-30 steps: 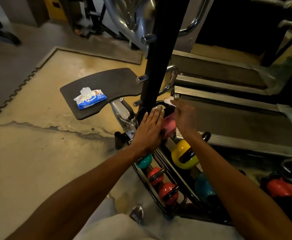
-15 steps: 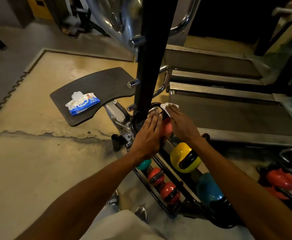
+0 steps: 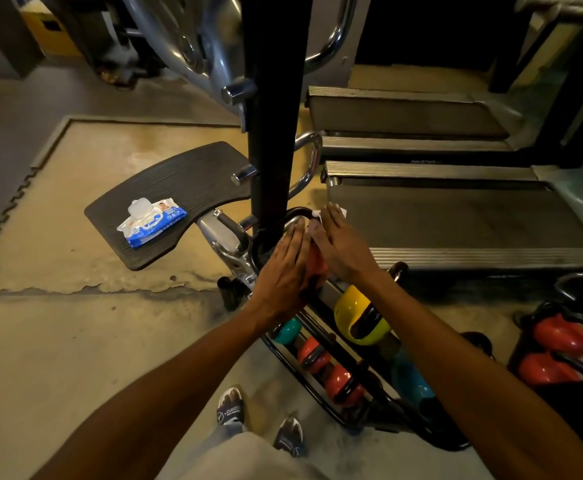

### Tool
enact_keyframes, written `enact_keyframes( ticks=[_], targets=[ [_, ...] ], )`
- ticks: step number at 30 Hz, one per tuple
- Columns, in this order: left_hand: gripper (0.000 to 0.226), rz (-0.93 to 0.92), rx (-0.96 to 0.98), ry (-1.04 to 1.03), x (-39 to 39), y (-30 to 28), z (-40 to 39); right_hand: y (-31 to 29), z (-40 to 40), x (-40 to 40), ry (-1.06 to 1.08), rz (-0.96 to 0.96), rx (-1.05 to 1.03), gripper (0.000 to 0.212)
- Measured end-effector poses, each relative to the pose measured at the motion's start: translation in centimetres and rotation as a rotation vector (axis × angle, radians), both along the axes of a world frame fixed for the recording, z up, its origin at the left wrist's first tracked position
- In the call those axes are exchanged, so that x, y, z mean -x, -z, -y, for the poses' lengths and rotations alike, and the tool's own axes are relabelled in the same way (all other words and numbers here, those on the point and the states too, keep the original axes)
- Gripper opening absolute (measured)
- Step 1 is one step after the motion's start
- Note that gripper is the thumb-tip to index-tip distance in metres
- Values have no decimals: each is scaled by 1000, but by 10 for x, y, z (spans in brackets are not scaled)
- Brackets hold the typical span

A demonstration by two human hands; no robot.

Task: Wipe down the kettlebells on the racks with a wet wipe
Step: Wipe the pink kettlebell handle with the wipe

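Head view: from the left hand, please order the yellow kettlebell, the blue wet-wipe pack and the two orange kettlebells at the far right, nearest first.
1. Yellow kettlebell: on the rack, just right of the left hand.
2. Blue wet-wipe pack: on the black ribbed platform, to the left.
3. Two orange kettlebells: at the far right edge.

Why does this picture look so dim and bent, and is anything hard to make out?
Head view: warm, low light, corners falling to black; the wide lens bows the grey treadmill decks and the black upright post. Chrome tubing shows small glare spots. The blue-and-white wet wipe pack reads clearly, but the white wipe under the right hand is mostly hidden, and the left hand covers the red kettlebell.
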State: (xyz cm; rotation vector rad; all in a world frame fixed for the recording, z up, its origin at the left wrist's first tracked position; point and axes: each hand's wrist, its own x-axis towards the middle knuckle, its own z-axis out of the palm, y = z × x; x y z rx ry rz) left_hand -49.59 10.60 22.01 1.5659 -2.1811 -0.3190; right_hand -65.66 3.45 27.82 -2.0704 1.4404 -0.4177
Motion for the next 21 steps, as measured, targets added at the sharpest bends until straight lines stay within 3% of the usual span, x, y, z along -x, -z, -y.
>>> enact_keyframes(
  ticks=[4,6,11,17,19,21],
  targets=[
    [91,129,46,25,-1,4,4,8,-7,-7,-126,-149,80,85],
    [95,123,19,-4,0,5,4,6,-4,-8,-73,-139,68,89],
    [92,426,34,29,-1,16,12,-4,1,-29,45,-102,-32,125],
    [98,196,62,-7,-2,9,5,-10,8,-34,136,-153,-28,116],
    [92,194,72,30,-2,8,2,-15,6,-44,179,-163,-77,114],
    [78,63,33,46,-3,11,1,-17,-1,-54,169,-188,-112,118]
  ],
)
